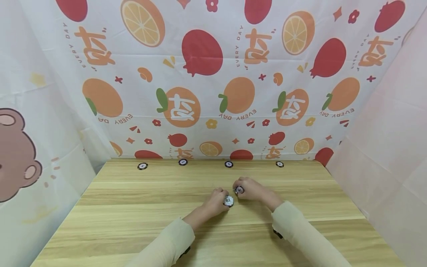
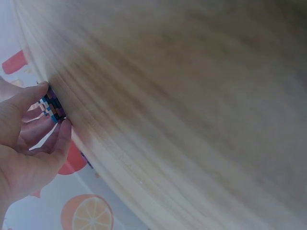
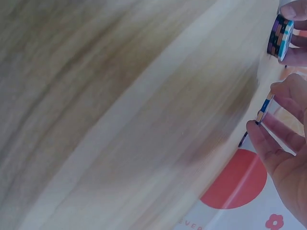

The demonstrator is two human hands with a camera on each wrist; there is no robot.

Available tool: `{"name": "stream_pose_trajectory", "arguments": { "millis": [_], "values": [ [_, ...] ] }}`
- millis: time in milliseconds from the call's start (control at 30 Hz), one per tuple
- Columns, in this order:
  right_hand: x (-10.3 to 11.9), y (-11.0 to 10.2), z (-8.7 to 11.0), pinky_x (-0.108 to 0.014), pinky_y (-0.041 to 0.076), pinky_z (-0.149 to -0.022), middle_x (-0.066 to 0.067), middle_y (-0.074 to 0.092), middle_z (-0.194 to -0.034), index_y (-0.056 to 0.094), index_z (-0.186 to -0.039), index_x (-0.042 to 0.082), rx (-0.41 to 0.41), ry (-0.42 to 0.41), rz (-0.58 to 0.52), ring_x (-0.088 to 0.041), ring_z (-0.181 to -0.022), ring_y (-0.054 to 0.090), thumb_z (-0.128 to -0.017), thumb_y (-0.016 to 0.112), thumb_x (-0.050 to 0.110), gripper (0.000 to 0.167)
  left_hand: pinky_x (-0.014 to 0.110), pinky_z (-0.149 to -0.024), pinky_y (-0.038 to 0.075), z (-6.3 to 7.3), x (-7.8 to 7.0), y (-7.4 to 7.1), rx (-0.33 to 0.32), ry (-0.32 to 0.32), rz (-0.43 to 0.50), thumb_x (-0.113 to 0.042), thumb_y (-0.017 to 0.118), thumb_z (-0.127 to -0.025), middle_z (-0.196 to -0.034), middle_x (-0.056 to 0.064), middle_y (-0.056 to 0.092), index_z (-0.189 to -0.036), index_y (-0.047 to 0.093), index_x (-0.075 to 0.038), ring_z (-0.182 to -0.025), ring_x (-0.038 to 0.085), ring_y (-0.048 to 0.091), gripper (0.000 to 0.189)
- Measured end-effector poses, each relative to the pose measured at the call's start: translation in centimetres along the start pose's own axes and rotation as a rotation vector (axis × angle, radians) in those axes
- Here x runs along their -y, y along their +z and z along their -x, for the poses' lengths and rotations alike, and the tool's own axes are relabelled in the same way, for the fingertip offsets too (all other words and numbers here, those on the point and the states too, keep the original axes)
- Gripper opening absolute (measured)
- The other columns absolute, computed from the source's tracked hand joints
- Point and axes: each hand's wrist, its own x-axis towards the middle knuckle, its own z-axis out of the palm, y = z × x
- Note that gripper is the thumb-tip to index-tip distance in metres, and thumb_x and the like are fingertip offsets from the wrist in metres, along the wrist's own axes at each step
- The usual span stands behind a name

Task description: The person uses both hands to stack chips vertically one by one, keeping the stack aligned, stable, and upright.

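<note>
My left hand (image 1: 215,204) grips a short stack of poker chips (image 1: 228,201) near the middle of the wooden table, a white chip marked 10 on top. The left wrist view shows thumb and fingertips on the rims of the stack (image 2: 53,106), whose layers differ in colour. Just right of it and slightly farther back, my right hand (image 1: 252,190) pinches one dark-edged poker chip (image 1: 239,190). Seen edge-on in the right wrist view, this chip (image 3: 265,108) is thin and tilted between thumb and fingers, apart from the stack (image 3: 279,36).
Along the back edge of the table (image 1: 140,222) lie single dark-rimmed chips: one at far left (image 1: 142,166), then a second chip (image 1: 182,162), a third chip (image 1: 228,164) and a right-hand chip (image 1: 280,164). A fruit-print curtain (image 1: 213,81) hangs right behind them.
</note>
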Motion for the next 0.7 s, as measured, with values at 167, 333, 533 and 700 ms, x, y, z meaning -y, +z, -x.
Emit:
{"name": "stream_pose_trajectory", "arguments": {
  "millis": [167,333,533,700],
  "values": [
    [0.4,0.1,0.3,-0.031,0.046,-0.075,-0.003,0.057,-0.095,0.067,-0.1,0.01,-0.001,-0.021,-0.003,-0.016,-0.085,0.053,-0.077,0.066,0.003,0.024,0.032,-0.075,0.046,-0.1,0.0,0.1,-0.005,0.005,-0.018,-0.012,0.078,-0.072,-0.096,0.011,0.054,-0.106,0.06,0.002,-0.089,0.024,0.051,0.041],
    [0.6,0.3,0.7,-0.029,0.045,-0.074,-0.002,0.056,-0.095,0.067,-0.101,0.01,0.004,-0.019,-0.012,-0.014,-0.084,0.052,-0.079,0.065,0.004,0.023,0.031,-0.073,0.046,0.0,0.0,0.1,-0.013,0.016,-0.032,-0.012,0.078,-0.071,-0.095,0.01,0.053,-0.105,0.06,0.002,-0.087,0.024,0.051,0.041],
    [0.9,0.2,0.9,-0.029,0.045,-0.073,-0.003,0.056,-0.095,0.066,-0.1,0.009,0.003,-0.028,-0.017,-0.016,-0.084,0.053,-0.08,0.064,0.004,0.021,0.031,-0.072,0.046,0.1,0.1,0.2,-0.029,0.04,-0.026,-0.01,0.078,-0.07,-0.092,0.01,0.053,-0.102,0.06,0.003,-0.084,0.024,0.05,0.039],
    [1.2,0.2,0.8,-0.029,0.046,-0.075,-0.003,0.056,-0.096,0.067,-0.099,0.01,0.004,-0.047,-0.022,-0.015,-0.086,0.054,-0.079,0.064,0.004,0.021,0.033,-0.074,0.046,0.2,0.1,0.2,-0.035,0.033,-0.008,-0.01,0.078,-0.071,-0.093,0.011,0.052,-0.102,0.059,0.004,-0.086,0.024,0.051,0.039]
  ]
}}
